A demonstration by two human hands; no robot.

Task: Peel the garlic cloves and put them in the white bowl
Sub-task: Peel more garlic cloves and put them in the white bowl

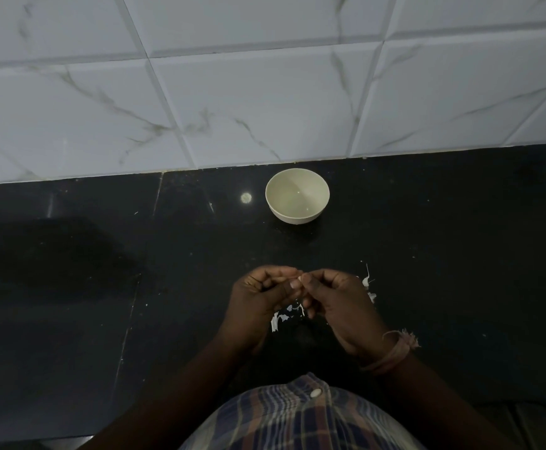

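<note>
The white bowl (297,195) stands on the black counter near the tiled wall, and I see nothing inside it. Closer to me, my left hand (262,297) and my right hand (336,303) meet fingertip to fingertip above the counter. Between them they pinch a small pale garlic clove (297,279), mostly hidden by the fingers. White scraps of garlic skin (279,319) lie on the counter under and between my hands, and more skin scraps (367,282) lie just right of my right hand.
The black counter (102,287) runs left and right, with its front edge near my checked shirt (297,420). A white marbled tile wall (265,92) rises directly behind the bowl. A frayed thread band sits on my right wrist (395,352).
</note>
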